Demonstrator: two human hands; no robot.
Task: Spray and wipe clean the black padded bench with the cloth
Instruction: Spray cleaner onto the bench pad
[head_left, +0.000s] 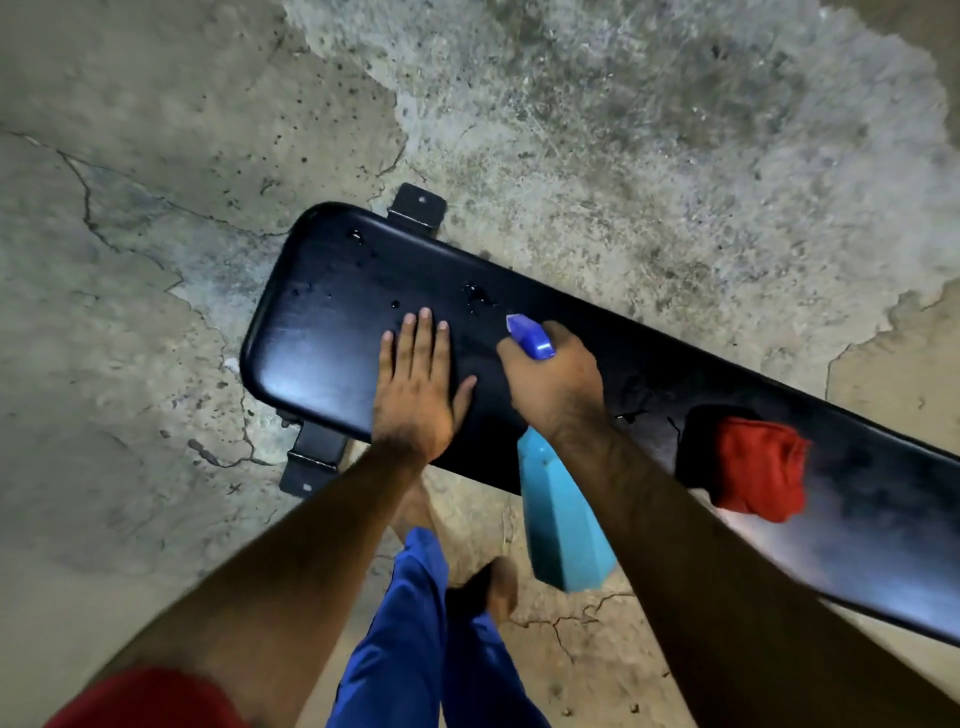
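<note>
Black glossy padded bench (332, 322), dotted with droplets, is cut off at right. Left hand (415, 395) is pressed flat, fingers straight. Spray bottle (563, 519), teal, is gripped by right hand (556, 384). Crumpled red cloth (761, 467) is laid beyond.

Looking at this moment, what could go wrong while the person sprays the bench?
1. The left hand lies flat on the bench just beside where the spray bottle points, so spray may land on its fingers.
2. The red cloth sits at the near edge of the bench and might slide off onto the dusty floor.
3. Droplets already sit on the smooth padding; the pressing hand could slip.
</note>
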